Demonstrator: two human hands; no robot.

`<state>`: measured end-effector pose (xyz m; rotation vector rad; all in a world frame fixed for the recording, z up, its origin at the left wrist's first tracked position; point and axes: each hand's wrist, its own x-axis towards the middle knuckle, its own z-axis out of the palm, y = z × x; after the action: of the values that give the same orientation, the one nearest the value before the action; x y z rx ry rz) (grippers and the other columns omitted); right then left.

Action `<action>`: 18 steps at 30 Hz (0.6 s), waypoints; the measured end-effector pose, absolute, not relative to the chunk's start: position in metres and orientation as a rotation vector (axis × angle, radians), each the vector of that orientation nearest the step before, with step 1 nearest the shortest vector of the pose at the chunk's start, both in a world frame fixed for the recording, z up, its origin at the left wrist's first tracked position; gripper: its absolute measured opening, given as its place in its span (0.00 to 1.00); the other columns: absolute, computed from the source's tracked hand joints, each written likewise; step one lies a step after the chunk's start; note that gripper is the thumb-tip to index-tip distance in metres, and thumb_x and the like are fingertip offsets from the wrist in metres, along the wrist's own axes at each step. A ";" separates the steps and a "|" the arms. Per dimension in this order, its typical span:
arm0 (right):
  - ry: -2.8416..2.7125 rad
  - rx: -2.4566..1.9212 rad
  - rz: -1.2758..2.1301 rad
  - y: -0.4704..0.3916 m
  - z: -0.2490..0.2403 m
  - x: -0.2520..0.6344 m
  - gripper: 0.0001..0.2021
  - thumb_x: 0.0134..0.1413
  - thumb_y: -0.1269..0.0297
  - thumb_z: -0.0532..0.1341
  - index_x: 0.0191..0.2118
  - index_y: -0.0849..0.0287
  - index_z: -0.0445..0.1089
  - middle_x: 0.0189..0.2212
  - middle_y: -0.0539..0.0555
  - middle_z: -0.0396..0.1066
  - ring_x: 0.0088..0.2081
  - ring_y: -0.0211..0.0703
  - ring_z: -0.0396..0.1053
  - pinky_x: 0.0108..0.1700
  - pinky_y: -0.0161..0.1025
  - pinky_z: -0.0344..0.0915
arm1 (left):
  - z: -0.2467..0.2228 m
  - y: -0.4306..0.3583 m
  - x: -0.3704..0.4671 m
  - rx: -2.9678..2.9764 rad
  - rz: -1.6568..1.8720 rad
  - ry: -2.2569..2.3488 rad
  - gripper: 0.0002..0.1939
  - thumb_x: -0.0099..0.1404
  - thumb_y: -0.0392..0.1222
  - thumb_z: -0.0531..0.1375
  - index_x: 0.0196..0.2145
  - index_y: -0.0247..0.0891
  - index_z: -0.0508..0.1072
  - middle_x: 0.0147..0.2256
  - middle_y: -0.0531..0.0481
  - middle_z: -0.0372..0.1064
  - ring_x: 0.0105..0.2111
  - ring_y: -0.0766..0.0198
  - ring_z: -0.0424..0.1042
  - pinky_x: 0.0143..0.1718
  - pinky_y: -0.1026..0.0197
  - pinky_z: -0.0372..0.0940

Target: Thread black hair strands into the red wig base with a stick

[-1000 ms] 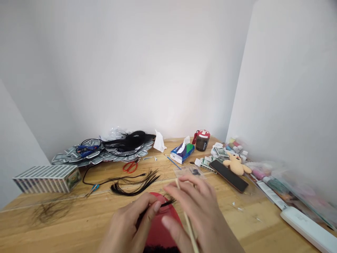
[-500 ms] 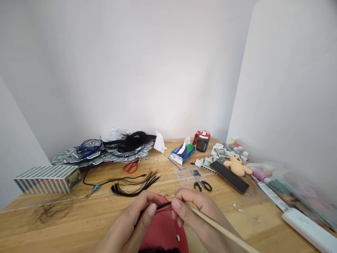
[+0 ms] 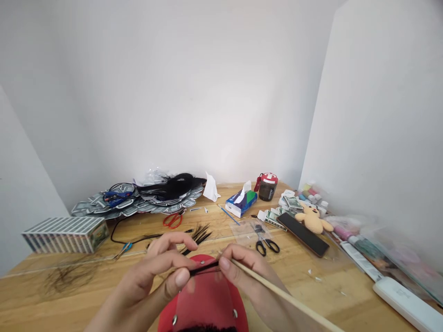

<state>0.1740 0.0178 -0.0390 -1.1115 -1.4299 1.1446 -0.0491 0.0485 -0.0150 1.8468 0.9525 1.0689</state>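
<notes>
Hair in a thin black lock [image 3: 205, 269] stretches between the two hands, lying across the far part of a red rounded form [image 3: 204, 297]. Left hand [image 3: 148, 281] pinches the lock's left end between thumb and forefinger, the other fingers bent and spread. Right hand [image 3: 249, 276] is closed, gripping the opposite end at its fingertips together with a pale stick [image 3: 287, 297], which slants toward the near right. Metal pins [image 3: 235, 313] dot the form, and a dark curly patch [image 3: 207, 329] shows at its near edge. Just beyond the left fingers, a hair bundle [image 3: 200, 236] lies on the wooden table [image 3: 38, 299], partly hidden by that hand. Black-handled scissors [image 3: 264, 239] rest beyond the right hand, near a phone [image 3: 302, 234] and a cream doll [image 3: 313, 219]. Farther off are red-handled scissors [image 3: 180, 215], a blue brush [image 3: 228, 215], a tissue pack [image 3: 238, 204] and a red-lidded jar [image 3: 268, 188]. A striped box [image 3: 65, 235] and loose strands [image 3: 72, 275] occupy the left side; a white device [image 3: 408, 302] lies at the near right. The hands and stick cover parts of the form and table.
</notes>
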 end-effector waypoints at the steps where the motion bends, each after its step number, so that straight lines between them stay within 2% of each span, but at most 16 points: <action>1: -1.414 -1.081 1.197 0.020 -0.043 0.170 0.28 0.61 0.33 0.62 0.31 0.56 0.71 0.27 0.49 0.66 0.33 0.44 0.63 0.36 0.38 0.57 | -0.013 0.047 -0.048 1.745 1.045 0.917 0.26 0.62 0.71 0.65 0.24 0.45 0.82 0.49 0.42 0.79 0.57 0.42 0.72 0.52 0.51 0.70; 3: -1.385 -1.003 1.286 0.022 -0.051 0.162 0.28 0.59 0.32 0.64 0.30 0.57 0.72 0.27 0.50 0.68 0.33 0.44 0.65 0.37 0.39 0.58 | -0.013 0.044 -0.044 1.515 0.988 0.844 0.25 0.60 0.69 0.69 0.25 0.43 0.82 0.48 0.42 0.79 0.54 0.44 0.74 0.51 0.52 0.71; 5: -1.362 -0.940 1.325 0.023 -0.057 0.153 0.29 0.56 0.32 0.65 0.30 0.57 0.73 0.27 0.50 0.69 0.33 0.44 0.67 0.40 0.39 0.60 | -0.017 0.042 -0.037 1.263 0.956 0.751 0.22 0.58 0.64 0.73 0.27 0.42 0.81 0.39 0.45 0.79 0.44 0.52 0.76 0.46 0.57 0.71; 7: -1.348 -0.909 1.342 0.022 -0.058 0.147 0.29 0.55 0.30 0.65 0.29 0.57 0.73 0.28 0.50 0.69 0.33 0.44 0.68 0.41 0.39 0.62 | -0.025 0.041 -0.029 1.073 0.952 0.646 0.22 0.56 0.62 0.75 0.28 0.41 0.79 0.29 0.51 0.74 0.31 0.62 0.71 0.36 0.64 0.68; 9: -1.346 -0.931 1.355 0.020 -0.057 0.146 0.27 0.56 0.33 0.66 0.29 0.56 0.72 0.29 0.50 0.72 0.34 0.45 0.69 0.42 0.39 0.64 | -0.032 0.042 -0.023 0.993 0.995 0.611 0.22 0.56 0.63 0.75 0.30 0.42 0.78 0.24 0.55 0.68 0.25 0.66 0.63 0.29 0.67 0.62; 12: -1.358 -1.035 1.246 0.016 -0.051 0.151 0.21 0.61 0.40 0.66 0.32 0.55 0.74 0.30 0.50 0.75 0.34 0.46 0.72 0.41 0.39 0.67 | -0.038 0.043 -0.019 1.073 1.084 0.727 0.23 0.59 0.66 0.72 0.35 0.44 0.77 0.25 0.57 0.65 0.26 0.67 0.59 0.29 0.69 0.60; 15: -1.381 -1.046 0.909 0.012 -0.043 0.159 0.12 0.66 0.51 0.64 0.39 0.53 0.78 0.36 0.51 0.79 0.40 0.48 0.76 0.45 0.40 0.69 | -0.038 0.039 -0.018 1.263 1.055 0.848 0.29 0.60 0.73 0.67 0.35 0.43 0.76 0.24 0.59 0.56 0.25 0.68 0.53 0.27 0.69 0.56; 17: -1.444 -0.983 0.703 0.008 -0.038 0.163 0.07 0.64 0.60 0.65 0.42 0.52 0.80 0.40 0.51 0.80 0.45 0.48 0.77 0.50 0.41 0.69 | -0.036 0.035 -0.015 1.380 1.025 0.926 0.30 0.61 0.76 0.64 0.34 0.43 0.76 0.25 0.59 0.54 0.25 0.67 0.52 0.27 0.68 0.55; 18: -1.492 -0.955 0.639 0.007 -0.036 0.164 0.06 0.62 0.62 0.66 0.43 0.52 0.80 0.40 0.51 0.80 0.45 0.48 0.77 0.51 0.41 0.69 | -0.035 0.032 -0.013 1.438 1.036 0.964 0.30 0.62 0.76 0.62 0.34 0.44 0.76 0.25 0.58 0.57 0.26 0.66 0.55 0.28 0.67 0.57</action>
<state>0.1642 0.0070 -0.0359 -0.9549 -1.4918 0.6392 -0.0133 0.0324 -0.0345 1.4384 0.9638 1.0360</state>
